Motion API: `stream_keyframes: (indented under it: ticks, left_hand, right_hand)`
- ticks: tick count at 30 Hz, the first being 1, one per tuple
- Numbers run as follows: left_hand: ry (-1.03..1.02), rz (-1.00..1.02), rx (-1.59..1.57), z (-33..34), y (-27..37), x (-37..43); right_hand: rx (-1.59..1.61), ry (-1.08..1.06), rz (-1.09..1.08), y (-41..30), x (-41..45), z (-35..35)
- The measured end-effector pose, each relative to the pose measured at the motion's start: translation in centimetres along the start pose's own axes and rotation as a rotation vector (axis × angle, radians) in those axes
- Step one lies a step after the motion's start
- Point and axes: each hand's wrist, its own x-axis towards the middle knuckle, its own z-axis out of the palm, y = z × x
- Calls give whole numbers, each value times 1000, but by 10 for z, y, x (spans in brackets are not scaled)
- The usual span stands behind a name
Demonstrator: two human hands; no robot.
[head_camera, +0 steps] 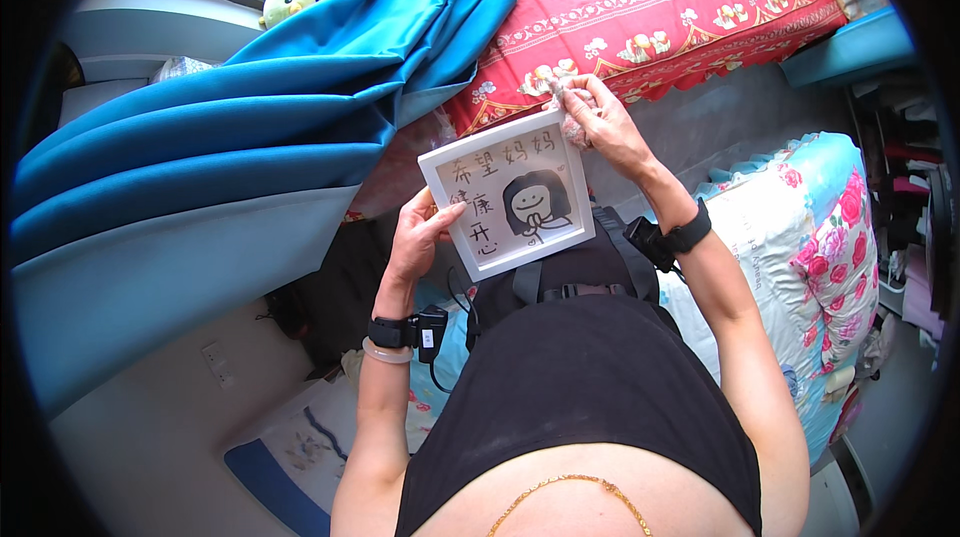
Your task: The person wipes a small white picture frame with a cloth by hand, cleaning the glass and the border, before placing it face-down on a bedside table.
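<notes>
A white picture frame (pixel 514 196) is held up before my lap, its front facing me. Inside it is a drawing of a smiling figure with dark hair, along with handwritten characters. My left hand (pixel 421 231) grips the frame's left side, with the thumb over the front edge. At the top right corner, my right hand (pixel 604 121) pinches a crumpled, pinkish-grey cloth (pixel 576 124), which touches the frame there. Part of the cloth is hidden behind my fingers.
A blue curtain (pixel 247 117) drapes across the left. Ahead lies a bed with a red patterned cover (pixel 637 19); a plush toy (pixel 289 6) sits by the window. Floral bedding (pixel 817 259) is at my right. A wall socket (pixel 217 364) shows lower left.
</notes>
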Motion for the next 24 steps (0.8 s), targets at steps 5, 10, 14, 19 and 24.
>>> stream_keyframes:
  ticks: [5, 10, 14, 19, 24]
  left_hand:
    - [-55, -48, -164, -8, -21, 5]
    - [-72, -99, -333, -21, -43, 6]
    - [4, -119, -356, -17, -45, -5]
    - [-26, -136, -359, -25, -53, -6]
    - [-87, -154, -335, -18, -40, -2]
  right_hand:
    - [109, -2, 17, 6, -15, 4]
    - [77, -42, 104, 20, -43, 11]
    - [-106, -137, 153, 22, -72, 8]
    - [-215, -222, 176, 14, -82, 0]
    - [-169, -168, 67, 9, -39, 6]
